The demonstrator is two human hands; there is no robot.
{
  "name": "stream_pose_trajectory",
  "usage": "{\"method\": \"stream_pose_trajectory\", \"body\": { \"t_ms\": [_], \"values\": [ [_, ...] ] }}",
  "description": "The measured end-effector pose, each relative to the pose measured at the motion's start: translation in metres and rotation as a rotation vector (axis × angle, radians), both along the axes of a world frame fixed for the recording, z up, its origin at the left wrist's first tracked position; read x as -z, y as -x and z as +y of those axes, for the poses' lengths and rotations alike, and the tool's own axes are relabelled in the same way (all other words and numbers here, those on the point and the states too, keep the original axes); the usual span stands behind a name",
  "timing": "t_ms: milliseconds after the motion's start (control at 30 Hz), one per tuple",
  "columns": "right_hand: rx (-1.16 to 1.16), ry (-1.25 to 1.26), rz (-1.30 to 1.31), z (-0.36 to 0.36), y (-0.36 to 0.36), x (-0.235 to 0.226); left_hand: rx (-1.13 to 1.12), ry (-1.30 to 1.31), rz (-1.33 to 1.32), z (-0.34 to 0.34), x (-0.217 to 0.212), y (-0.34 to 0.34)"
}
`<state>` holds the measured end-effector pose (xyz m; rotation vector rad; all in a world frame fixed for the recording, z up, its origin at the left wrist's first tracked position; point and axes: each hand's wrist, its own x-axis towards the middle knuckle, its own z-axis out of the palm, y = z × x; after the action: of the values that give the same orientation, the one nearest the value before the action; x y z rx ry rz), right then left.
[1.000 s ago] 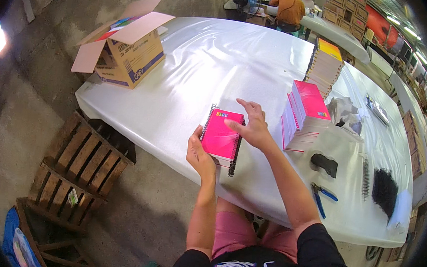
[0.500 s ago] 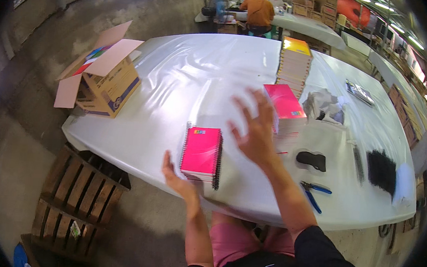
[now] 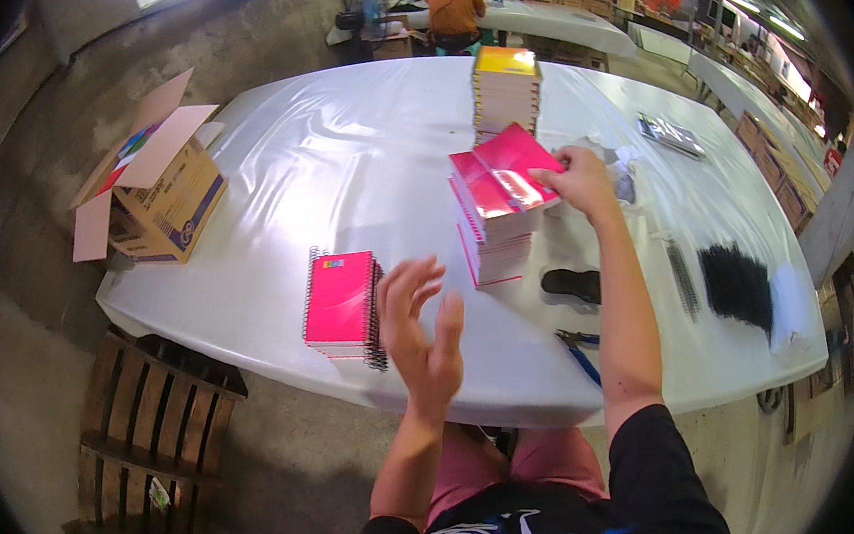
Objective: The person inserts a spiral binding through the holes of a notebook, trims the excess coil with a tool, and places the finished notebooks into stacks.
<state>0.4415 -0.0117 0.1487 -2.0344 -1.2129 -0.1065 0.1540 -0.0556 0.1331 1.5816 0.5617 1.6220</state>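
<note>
Your right hand (image 3: 582,179) is pinching the far right corner of the top pink notebook (image 3: 507,178) on the stack of pink notebooks (image 3: 490,234), which stands near the middle of the table (image 3: 356,151), a little toward the near edge. The cover tilts up off the pile under your fingers. Your left hand (image 3: 424,332) hangs spread and empty over the near edge, just right of the finished spiral-bound pink notebook (image 3: 342,303) that lies flat there.

Judging by its glossy cover, that top book will likely be light but slick, and it looks thin enough to sag if held by one corner. If it has no binding yet, the leaves could fan or slide apart, so a hold across the whole thickness, thumb on top and fingers beneath along one long edge, seems safest. The bound one should be stiffer; its black wire coil along the right side is the part to keep from crushing.

A taller stack with a yellow cover (image 3: 505,92) stands behind, toward the far edge.
</note>
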Motion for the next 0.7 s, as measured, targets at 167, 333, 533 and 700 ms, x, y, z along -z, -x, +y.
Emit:
{"method": "stream_pose_trajectory", "body": {
  "t_ms": [167,333,533,700],
  "values": [
    [-0.179,0.015,0.235,0.011,0.012,-0.009,-0.006,0.051,0.277,0.041,0.006,-0.053],
    [-0.131,0.061,0.206,0.015,0.015,-0.005,-0.23,-0.201,0.596,0.07,0.028,-0.087],
    [-0.065,-0.337,0.079,-0.013,0.039,-0.014,-0.36,-0.231,0.828,0.075,0.018,-0.086],
    [-0.551,-0.431,0.461,-0.094,0.096,-0.013,0.385,0.37,0.006,0.039,-0.011,-0.065]
  ]
}}
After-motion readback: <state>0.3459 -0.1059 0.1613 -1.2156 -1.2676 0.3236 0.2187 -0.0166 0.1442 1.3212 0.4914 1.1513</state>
